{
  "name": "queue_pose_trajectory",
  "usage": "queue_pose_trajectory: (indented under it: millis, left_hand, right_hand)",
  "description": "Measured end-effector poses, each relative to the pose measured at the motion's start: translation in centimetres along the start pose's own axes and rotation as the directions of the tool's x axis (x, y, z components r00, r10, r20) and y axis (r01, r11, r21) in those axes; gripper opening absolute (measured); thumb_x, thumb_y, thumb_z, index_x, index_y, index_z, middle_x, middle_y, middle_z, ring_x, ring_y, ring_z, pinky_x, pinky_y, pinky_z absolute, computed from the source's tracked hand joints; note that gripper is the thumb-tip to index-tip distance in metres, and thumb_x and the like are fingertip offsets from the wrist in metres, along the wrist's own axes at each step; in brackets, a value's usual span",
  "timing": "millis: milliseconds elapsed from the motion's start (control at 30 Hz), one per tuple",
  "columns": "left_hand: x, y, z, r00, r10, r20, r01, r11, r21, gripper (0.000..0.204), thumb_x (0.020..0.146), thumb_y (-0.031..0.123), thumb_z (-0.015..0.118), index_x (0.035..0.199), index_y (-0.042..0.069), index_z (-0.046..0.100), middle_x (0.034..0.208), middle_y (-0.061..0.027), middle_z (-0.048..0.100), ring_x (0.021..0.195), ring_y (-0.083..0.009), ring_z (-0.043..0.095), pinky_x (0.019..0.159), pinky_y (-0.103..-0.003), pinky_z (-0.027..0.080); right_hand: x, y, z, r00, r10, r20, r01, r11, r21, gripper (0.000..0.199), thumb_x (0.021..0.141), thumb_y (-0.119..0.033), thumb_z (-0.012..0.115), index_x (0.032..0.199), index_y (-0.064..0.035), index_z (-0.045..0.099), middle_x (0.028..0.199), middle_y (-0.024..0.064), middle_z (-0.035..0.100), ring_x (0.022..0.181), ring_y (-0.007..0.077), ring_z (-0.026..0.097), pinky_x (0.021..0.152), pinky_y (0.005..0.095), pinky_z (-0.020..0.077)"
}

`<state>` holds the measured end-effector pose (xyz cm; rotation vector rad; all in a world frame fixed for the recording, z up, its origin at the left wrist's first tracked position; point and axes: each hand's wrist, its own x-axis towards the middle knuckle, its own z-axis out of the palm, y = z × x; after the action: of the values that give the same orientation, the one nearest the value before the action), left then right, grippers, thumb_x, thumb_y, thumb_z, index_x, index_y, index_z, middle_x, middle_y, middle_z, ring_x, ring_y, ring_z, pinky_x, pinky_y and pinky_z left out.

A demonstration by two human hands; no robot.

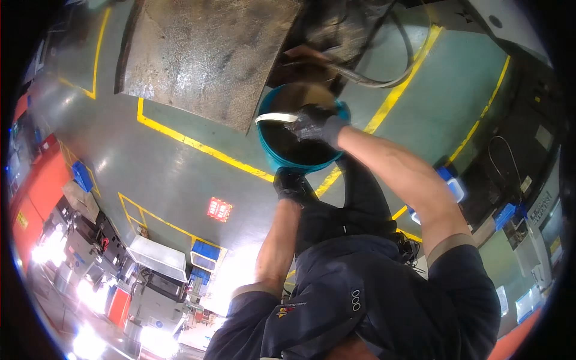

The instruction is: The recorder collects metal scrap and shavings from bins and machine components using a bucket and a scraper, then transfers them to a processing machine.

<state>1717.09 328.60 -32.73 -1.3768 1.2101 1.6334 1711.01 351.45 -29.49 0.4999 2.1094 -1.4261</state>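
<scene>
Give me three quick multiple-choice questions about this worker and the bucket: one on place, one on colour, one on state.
1. Where is the right hand?
A. at the bucket's upper rim
B. on the floor
C. in a pocket

2. What colour is the bucket?
A. red
B. blue
C. white

3. How are the hands dressed?
A. bare
B. in dark gloves
C. bandaged

Answers:
1 A, the gloved right hand sits over the rim, by a pale strip across the opening.
2 B, its wall is blue, dark inside.
3 B, the left hand, under the bucket, is dark-gloved like the right.
</scene>
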Motion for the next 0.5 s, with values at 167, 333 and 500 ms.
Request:
queue_pose_trajectory:
  millis: [167, 333, 500]
  left_hand:
    - [-1.1, 0.1, 1.6, 0.993, -0.062, -0.102, 0.053, 0.995, -0.087, 0.016, 0.090, 0.019, 0.046, 0.088, 0.007, 0.057, 0.075, -0.0026, 0.054, 0.074, -0.0167, 0.049, 0.066, -0.025, 0.039]
    - [-0.7, 0.3, 0.7, 0.992, -0.017, -0.126, 0.019, 1.000, 0.013, 0.019, 0.092, 0.021, 0.044, 0.090, 0.007, 0.057, 0.076, -0.0023, 0.055, 0.075, -0.0171, 0.050, 0.069, -0.025, 0.040]
    - [-1.9, 0.3, 2.7, 0.984, -0.050, -0.173, 0.048, 0.999, -0.014, 0.022, 0.093, 0.023, 0.043, 0.091, 0.007, 0.057, 0.077, -0.0019, 0.056, 0.075, -0.0168, 0.051, 0.070, -0.024, 0.040]
  right_hand:
    - [0.2, 0.3, 0.1, 0.999, 0.048, -0.006, -0.048, 0.999, 0.009, 0.034, 0.082, -0.034, 0.060, 0.102, -0.0072, 0.065, 0.096, 0.0180, 0.065, 0.093, 0.0336, 0.061, 0.085, 0.0406, 0.0457]
    - [0.8, 0.5, 0.6, 1.000, -0.024, 0.005, 0.024, 1.000, -0.009, 0.034, 0.084, -0.034, 0.058, 0.104, -0.0076, 0.064, 0.097, 0.0179, 0.065, 0.093, 0.0338, 0.061, 0.085, 0.0409, 0.0458]
    - [0.6, 1.6, 0.9, 0.995, -0.060, -0.078, 0.060, 0.998, 0.006, 0.035, 0.085, -0.036, 0.050, 0.096, -0.0067, 0.066, 0.092, 0.0202, 0.064, 0.086, 0.0352, 0.062, 0.078, 0.0402, 0.0474]
